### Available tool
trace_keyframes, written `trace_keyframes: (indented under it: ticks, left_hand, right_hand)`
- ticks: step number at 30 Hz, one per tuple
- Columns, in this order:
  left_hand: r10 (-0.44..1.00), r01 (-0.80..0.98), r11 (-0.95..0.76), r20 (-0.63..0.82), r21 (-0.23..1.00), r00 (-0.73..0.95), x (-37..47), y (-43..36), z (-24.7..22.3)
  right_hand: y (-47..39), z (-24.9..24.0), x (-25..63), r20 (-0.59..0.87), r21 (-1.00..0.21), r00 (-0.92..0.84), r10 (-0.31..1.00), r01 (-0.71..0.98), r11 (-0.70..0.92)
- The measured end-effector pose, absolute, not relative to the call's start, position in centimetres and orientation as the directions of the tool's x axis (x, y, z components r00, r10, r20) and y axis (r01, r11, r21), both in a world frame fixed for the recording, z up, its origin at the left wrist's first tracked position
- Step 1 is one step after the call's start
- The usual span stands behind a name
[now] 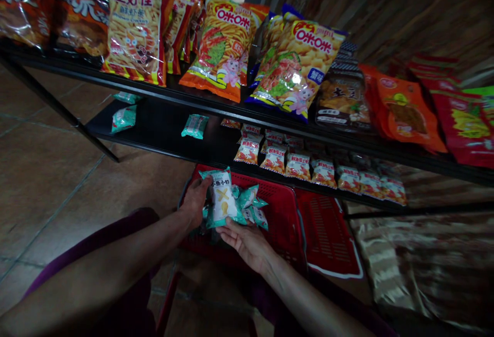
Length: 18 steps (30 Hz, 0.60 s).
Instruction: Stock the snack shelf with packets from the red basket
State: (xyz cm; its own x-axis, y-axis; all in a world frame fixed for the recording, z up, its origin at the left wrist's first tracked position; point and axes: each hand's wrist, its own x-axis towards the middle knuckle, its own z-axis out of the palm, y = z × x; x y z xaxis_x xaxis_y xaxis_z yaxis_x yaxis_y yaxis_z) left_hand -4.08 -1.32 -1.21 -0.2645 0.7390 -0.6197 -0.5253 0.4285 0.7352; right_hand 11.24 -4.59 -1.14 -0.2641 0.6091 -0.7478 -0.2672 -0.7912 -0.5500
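Note:
Between my two hands is a teal and white snack bag (223, 199), its printed front facing up. My left hand (196, 199) grips its left edge, the thumb near the top. At the lower edge, my right hand (244, 239) pinches the bag with the thumb on top and the fingers beneath. The bag is above a red shopping basket (280, 213), where several more teal snack bags (249, 200) lie in a loose heap. The basket's left part is partly hidden by my hands and the bag.
Above the basket runs a black lower shelf (162, 139) with a few teal bags (195, 126) and rows of small orange-white bags (275, 158). Larger snack bags (135, 33) line the upper shelf. A second red basket (328, 231) sits at the right, by a brown curtain (389, 254).

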Motion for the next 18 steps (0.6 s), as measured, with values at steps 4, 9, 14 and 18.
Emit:
trace_keyframes:
  ticks: [4,9,14,18]
  left_hand:
    - [0.7,-0.514,0.492,-0.67,0.703,-0.247,-4.0,-1.4,-0.7]
    - [0.751,-0.521,0.509,-0.649,0.686,-0.121,-3.1,-2.1,-0.3]
    - [0.798,-0.595,0.472,-0.602,0.65,-0.025,-2.4,-2.4,-0.3]
    - [0.795,-0.537,0.455,-0.596,0.71,-0.114,-2.2,-2.2,-0.8]
  right_hand:
    - [-4.4,-1.2,11.0,-0.744,-0.564,-0.238,0.624,-0.275,-0.778]
    - [-3.8,-1.7,10.9,-0.743,-0.568,-0.205,0.637,-0.31,-0.762]
    - [-3.2,-1.9,10.9,-0.728,-0.579,-0.215,0.651,-0.318,-0.751]
    - [-3.2,-2.1,10.9,-0.724,-0.565,-0.251,0.643,-0.319,-0.761]
